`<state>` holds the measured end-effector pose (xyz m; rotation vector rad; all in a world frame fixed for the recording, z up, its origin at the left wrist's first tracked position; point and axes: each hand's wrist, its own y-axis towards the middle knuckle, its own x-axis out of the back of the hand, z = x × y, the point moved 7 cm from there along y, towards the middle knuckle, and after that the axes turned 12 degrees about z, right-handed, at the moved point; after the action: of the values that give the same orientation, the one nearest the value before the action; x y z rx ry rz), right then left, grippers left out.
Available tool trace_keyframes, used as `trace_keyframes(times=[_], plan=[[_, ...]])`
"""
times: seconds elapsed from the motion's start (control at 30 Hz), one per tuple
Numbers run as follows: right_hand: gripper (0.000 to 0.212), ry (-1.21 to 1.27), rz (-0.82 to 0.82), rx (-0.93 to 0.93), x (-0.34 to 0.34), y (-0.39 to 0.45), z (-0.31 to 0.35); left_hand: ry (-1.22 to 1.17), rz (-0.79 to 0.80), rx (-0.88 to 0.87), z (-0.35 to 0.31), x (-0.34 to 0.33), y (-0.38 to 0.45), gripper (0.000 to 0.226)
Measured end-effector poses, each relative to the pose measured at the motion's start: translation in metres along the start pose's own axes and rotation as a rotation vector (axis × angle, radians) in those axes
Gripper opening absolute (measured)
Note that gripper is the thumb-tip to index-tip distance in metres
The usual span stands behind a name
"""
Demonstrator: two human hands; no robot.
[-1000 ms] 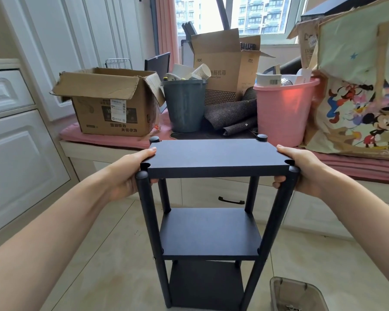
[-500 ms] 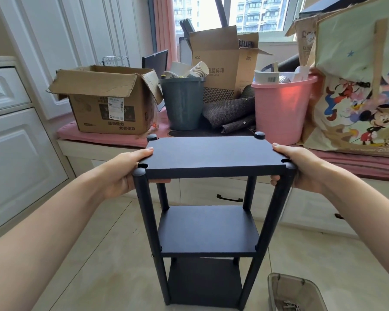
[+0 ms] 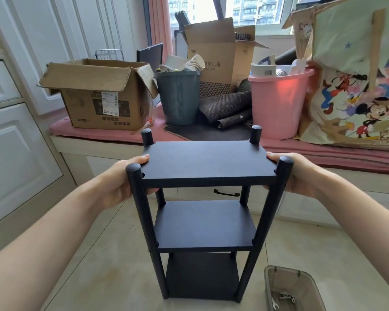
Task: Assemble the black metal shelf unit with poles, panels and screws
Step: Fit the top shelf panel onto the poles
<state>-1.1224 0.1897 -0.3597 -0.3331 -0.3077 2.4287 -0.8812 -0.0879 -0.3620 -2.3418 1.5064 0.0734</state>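
Note:
The black shelf unit stands upright on the tiled floor in front of me, with its top panel (image 3: 207, 160), middle panel (image 3: 204, 223) and bottom panel (image 3: 200, 274) set between four black poles (image 3: 144, 221). All four pole tips stick up above the top panel. My left hand (image 3: 119, 182) grips the top panel's left edge, thumb on top and fingers underneath. My right hand (image 3: 299, 176) grips the right edge the same way. A few screws and a small wrench (image 3: 286, 296) lie in a clear plastic box (image 3: 267, 279) at the lower right.
Behind the shelf runs a window bench with a pink cushion (image 3: 323, 153). On it stand a cardboard box (image 3: 99, 97), a grey bin (image 3: 177, 97), a pink bucket (image 3: 279, 104) and a cartoon-print bag (image 3: 357, 86). White cabinets (image 3: 14, 142) line the left.
The top panel has slid down the poles, so the pole tips now stand clearly above it. Both hands kept their hold on its edges and moved down with it.

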Motion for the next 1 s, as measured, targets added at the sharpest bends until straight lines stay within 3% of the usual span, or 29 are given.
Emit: trace_keyframes(times=[0.23, 0.6, 0.73, 0.87, 1.0], plan=[[0.024, 0.076, -0.032, 0.048, -0.007, -0.002, -0.007, 0.015, -0.023, -0.033, 0.005, 0.003, 0.003, 0.035], [0.020, 0.218, -0.173, 0.135, -0.029, -0.015, -0.025, -0.175, -0.120, -0.025, 0.006, 0.020, 0.003, 0.027], [0.026, 0.229, -0.196, 0.164, -0.042, -0.026, -0.033, -0.265, -0.252, -0.165, 0.009, 0.030, -0.010, 0.026], [0.032, 0.176, -0.241, 0.191, -0.056, -0.037, -0.044, -0.130, -0.468, -0.306, 0.006, 0.034, -0.037, 0.036], [0.041, 0.112, -0.261, 0.198, -0.076, -0.051, -0.055, -0.064, -0.478, -0.472, 0.007, 0.021, -0.058, 0.038]])
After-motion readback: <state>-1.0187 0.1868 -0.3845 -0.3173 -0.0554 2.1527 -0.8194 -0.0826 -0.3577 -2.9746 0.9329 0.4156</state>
